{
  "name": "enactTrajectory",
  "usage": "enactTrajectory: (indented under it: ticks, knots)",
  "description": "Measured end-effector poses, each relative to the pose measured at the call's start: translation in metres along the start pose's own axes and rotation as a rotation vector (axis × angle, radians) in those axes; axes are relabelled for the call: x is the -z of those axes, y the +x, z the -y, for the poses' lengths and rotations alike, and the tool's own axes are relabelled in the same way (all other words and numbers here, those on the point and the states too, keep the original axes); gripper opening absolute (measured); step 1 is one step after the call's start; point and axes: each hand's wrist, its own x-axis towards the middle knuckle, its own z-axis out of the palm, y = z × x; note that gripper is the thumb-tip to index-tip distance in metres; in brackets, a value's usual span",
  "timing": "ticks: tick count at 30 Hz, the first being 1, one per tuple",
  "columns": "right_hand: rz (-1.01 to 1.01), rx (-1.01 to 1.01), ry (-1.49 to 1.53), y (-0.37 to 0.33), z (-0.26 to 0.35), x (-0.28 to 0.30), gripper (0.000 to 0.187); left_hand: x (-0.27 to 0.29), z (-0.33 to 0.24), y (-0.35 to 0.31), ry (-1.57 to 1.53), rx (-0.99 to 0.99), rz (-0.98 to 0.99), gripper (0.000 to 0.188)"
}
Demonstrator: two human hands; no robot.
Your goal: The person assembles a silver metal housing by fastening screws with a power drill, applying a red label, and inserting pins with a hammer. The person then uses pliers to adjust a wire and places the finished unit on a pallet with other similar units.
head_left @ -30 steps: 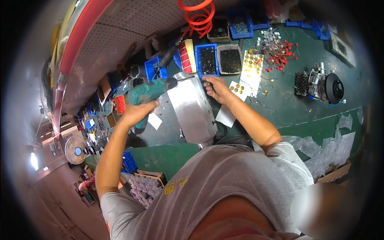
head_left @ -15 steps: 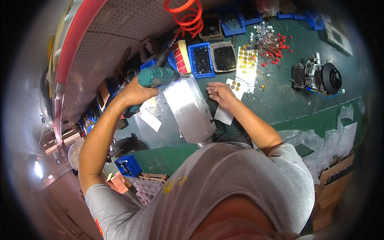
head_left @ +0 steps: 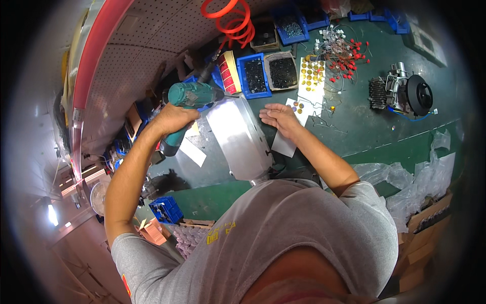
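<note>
My left hand (head_left: 174,120) is wrapped round the grip of a teal cordless drill (head_left: 191,96). The drill lies nearly level, its bit pointing right at the far end of a silver metal housing (head_left: 238,133). Whether the bit touches the housing cannot be made out. That housing sits lengthwise on the green bench in front of my body, a bright glare on its upper face. Just right of its far half is my right hand (head_left: 280,118), with fingers stretched out and nothing visible in them. Beneath that wrist lies a white sheet (head_left: 284,144).
Beyond the housing stand a blue bin of black screws (head_left: 270,81) and a box of small black parts (head_left: 282,72). Sheets of round gold stickers (head_left: 312,76) and red-tipped wires (head_left: 349,63) lie right of them. A motor-like assembly (head_left: 402,91) is farther right. A red coiled hose (head_left: 235,28) hangs above.
The drill has shifted slightly left, and its battery end now shows lower down. My right hand's curled fingers have straightened beside the housing.
</note>
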Motion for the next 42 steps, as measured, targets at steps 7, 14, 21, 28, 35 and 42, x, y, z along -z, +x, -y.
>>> enactTrajectory:
  ticks: [7, 14, 21, 28, 35, 42]
  knots:
    - [-0.006, -0.061, -0.059, -0.009, 0.002, 0.000, 0.017, -0.012, 0.010, -0.005, 0.035, -0.261, -0.111, 0.028]
    - [0.008, 0.001, -0.047, -0.034, 0.009, 0.008, 0.018, -0.015, 0.018, -0.026, -0.299, -0.199, -0.031, 0.020]
    - [0.013, 0.090, 0.110, -0.076, 0.004, 0.012, 0.020, -0.069, 0.070, -0.077, -0.599, -0.205, -0.083, 0.034]
    - [-0.002, 0.156, 0.234, -0.143, -0.042, 0.003, 0.011, -0.181, 0.153, -0.118, -0.759, -0.340, 0.058, 0.032]
    - [-0.031, 0.128, 0.230, -0.201, -0.118, 0.001, 0.011, -0.248, 0.226, -0.164, -0.849, -0.336, 0.118, 0.029]
    - [-0.033, 0.030, 0.167, -0.237, -0.170, 0.009, 0.014, -0.266, 0.273, -0.195, -0.722, -0.402, 0.096, 0.031]
